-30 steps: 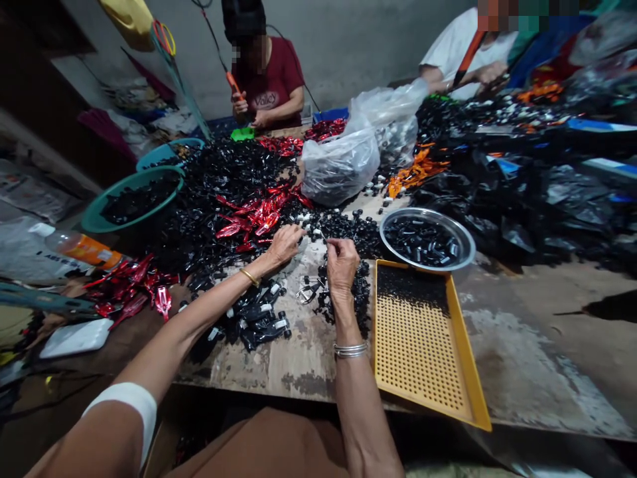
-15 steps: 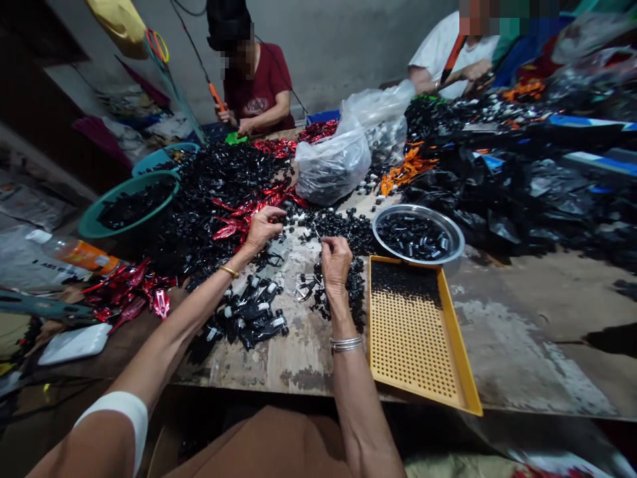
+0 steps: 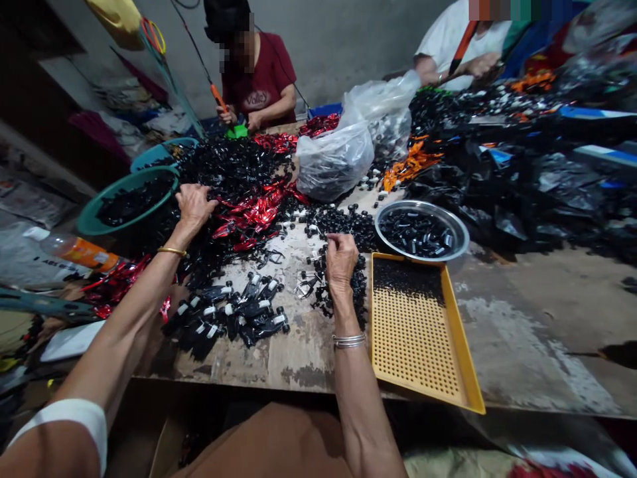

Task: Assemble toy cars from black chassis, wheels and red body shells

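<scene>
My left hand (image 3: 195, 204) is over the heap of black plastic parts (image 3: 226, 162), close to the green basin's rim. Its thumb stands apart from the bent fingers, and nothing shows in its grasp. My right hand (image 3: 342, 262) is closed in a pinch above small black wheel parts (image 3: 355, 226); whatever is between the fingertips is too small to make out. Shiny red car shells (image 3: 253, 212) lie between the hands. Nearer me is a group of black toy cars (image 3: 249, 309) with wheels and white pieces.
A yellow perforated tray (image 3: 418, 345) and a clear bowl of black pieces (image 3: 422, 229) stand on the right. Green basin (image 3: 128, 202) and bottle (image 3: 74, 249) are at left. Plastic bags (image 3: 336, 162) sit mid-table. Two people work across the table, one in a red shirt (image 3: 259, 73).
My left hand has moved left, from beside the red shells to the black heap near the green basin. My right hand stays in almost the same place, still pinched.
</scene>
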`<state>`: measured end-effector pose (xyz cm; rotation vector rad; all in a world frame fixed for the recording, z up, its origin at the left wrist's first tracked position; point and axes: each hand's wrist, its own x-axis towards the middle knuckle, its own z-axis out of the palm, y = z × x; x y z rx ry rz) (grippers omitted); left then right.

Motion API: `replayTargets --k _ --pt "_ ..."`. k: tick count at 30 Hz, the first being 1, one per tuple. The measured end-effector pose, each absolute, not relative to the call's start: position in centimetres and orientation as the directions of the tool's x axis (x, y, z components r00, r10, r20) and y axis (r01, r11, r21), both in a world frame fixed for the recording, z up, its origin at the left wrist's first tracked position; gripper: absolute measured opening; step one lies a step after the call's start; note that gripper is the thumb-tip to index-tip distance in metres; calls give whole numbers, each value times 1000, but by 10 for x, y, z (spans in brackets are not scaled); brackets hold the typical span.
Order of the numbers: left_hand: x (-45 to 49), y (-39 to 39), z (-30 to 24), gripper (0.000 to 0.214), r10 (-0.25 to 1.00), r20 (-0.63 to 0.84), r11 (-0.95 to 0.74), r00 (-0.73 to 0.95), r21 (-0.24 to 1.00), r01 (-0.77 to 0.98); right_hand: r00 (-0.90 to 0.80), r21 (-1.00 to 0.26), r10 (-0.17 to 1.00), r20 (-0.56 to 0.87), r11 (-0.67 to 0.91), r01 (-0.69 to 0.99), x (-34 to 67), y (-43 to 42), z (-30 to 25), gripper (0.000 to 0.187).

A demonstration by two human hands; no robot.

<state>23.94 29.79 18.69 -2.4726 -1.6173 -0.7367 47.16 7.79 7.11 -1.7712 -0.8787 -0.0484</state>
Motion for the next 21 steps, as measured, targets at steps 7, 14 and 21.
replayTargets --k 7,14,21 --pt "299 230 142 23 608 310 -757 731 -50 651 652 -712 658 377 -244 658 469 75 69 22" --pt "341 215 108 34 649 104 -748 753 -88 657 453 -350 865 218 -364 863 450 72 84 20" --pt "372 223 107 36 780 27 -623 626 -70 779 471 -300 845 254 -395 869 445 73 81 21"
